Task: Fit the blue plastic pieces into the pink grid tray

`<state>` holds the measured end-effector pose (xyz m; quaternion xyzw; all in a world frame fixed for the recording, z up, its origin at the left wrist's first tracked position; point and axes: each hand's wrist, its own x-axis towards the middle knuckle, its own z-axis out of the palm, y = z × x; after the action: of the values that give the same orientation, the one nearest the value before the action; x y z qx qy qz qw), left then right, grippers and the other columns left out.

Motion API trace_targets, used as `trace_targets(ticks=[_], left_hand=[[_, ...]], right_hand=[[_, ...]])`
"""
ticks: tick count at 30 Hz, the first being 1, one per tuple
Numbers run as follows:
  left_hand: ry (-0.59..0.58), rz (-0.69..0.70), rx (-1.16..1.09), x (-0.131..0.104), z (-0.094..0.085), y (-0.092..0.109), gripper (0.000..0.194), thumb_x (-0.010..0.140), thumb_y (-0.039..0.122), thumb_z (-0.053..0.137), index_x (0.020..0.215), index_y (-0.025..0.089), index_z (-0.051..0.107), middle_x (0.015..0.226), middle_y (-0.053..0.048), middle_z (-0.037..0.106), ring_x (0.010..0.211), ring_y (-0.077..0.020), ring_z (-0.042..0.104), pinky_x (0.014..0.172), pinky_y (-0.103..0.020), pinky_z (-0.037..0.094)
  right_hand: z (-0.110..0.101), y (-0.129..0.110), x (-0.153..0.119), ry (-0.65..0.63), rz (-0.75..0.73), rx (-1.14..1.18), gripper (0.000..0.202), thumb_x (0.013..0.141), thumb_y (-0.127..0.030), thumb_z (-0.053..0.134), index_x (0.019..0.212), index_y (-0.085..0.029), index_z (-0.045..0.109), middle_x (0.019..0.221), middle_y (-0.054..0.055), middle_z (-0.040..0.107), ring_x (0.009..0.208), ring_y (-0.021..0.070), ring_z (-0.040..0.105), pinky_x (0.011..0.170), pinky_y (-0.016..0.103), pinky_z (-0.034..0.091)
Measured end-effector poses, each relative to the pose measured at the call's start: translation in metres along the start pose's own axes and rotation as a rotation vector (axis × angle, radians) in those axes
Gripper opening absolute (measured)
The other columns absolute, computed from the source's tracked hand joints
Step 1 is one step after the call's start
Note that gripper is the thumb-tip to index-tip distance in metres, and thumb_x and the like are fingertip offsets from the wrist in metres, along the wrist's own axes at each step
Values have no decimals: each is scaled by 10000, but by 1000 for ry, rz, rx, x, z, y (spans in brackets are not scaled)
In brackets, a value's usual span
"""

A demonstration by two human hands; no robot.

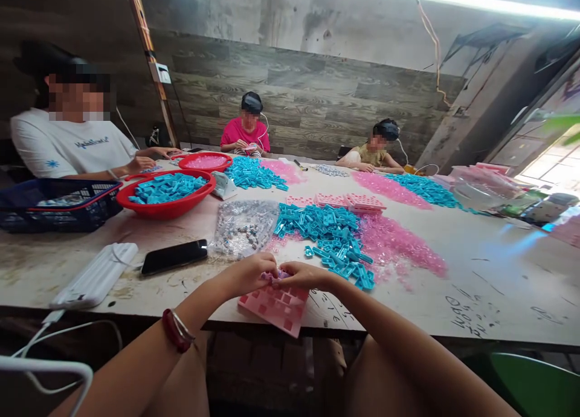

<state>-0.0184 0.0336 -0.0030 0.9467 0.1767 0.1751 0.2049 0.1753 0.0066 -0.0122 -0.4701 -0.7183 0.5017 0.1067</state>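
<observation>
Both my hands meet over a pink tray with square recesses (276, 308) at the table's front edge. My left hand (256, 273), with bangles on its wrist, has its fingers pinched by a small purplish piece (270, 277). From the other side, my right hand (301, 276) closes thumb and fingers on the same spot; the piece is mostly hidden between the fingertips. Just beyond lie a heap of turquoise plastic parts (328, 229) and a heap of clear pink pieces (394, 248). A clear plastic bag of small metallic parts (244, 226) lies beyond my left hand.
A black phone (174, 257) and a white power bank (95, 276) lie at left, cabled. Behind them stand a blue basket (97, 208) and a red bowl (167, 206) of turquoise parts. Pink trays (335, 202) lie mid-table. Several people sit across, with more heaps before them.
</observation>
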Motion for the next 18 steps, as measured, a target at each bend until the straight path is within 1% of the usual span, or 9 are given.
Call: trace_targets(ticks=[3, 6, 9, 14, 18], left_hand=[[11, 3, 2, 1, 2, 0, 121, 745, 106, 575, 852, 146, 613, 888, -42, 554, 822, -141, 523, 721, -234, 422], [14, -6, 35, 2, 3, 0, 85, 755, 105, 566, 824, 137, 605, 873, -45, 549, 813, -141, 518, 719, -236, 422], [3, 23, 62, 2, 4, 0, 73, 749, 94, 574, 797, 140, 604, 854, -41, 554, 795, -138, 520, 704, -230, 415], [13, 65, 73, 1, 2, 0, 46, 772, 112, 564, 789, 145, 591, 831, -31, 554, 787, -133, 517, 690, -224, 406], [15, 77, 103, 1, 1, 1, 79, 784, 93, 535, 818, 145, 584, 861, -33, 547, 802, -130, 519, 697, -223, 409]], right_hand=[[-1, 1, 0, -41, -40, 82, 380, 739, -511, 574, 785, -134, 570, 628, -45, 418, 553, 62, 320, 512, 206, 264], [-1, 1, 0, -63, -57, 127, 361, 740, -487, 589, 778, -129, 567, 640, -45, 416, 560, 58, 316, 516, 203, 261], [-2, 2, 1, -59, -65, 128, 354, 721, -472, 618, 789, -126, 584, 660, -39, 450, 575, 59, 346, 527, 199, 277], [-2, 3, 0, -38, -12, 141, 382, 674, -474, 662, 815, -122, 614, 683, -23, 513, 587, 63, 412, 542, 195, 315], [-2, 2, -1, -46, 38, 158, 398, 644, -482, 681, 794, -117, 627, 663, -16, 535, 562, 64, 430, 525, 194, 324]])
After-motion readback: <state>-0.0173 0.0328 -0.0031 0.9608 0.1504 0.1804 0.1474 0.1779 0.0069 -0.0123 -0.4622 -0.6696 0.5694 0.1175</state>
